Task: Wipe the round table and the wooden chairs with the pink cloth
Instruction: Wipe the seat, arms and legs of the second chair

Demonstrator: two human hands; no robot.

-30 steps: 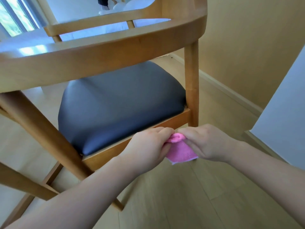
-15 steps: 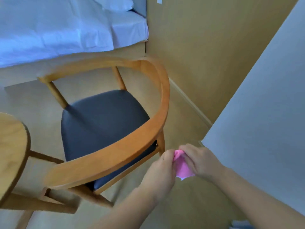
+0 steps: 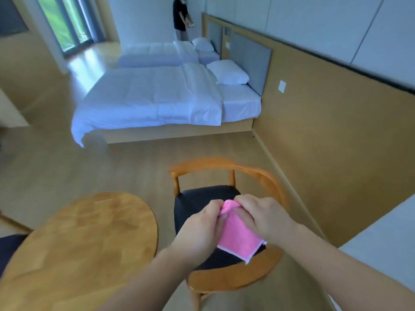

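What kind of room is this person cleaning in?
Probably a hotel twin room: two made-up white beds against a padded headboard wall, plus a small round table and wooden chair.

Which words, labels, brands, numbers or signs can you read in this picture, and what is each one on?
None can be read.
Pink cloth: plain, no label showing.
Round table and wooden chair: bare, no markings.
White wall plate: blank as far as the blur allows.
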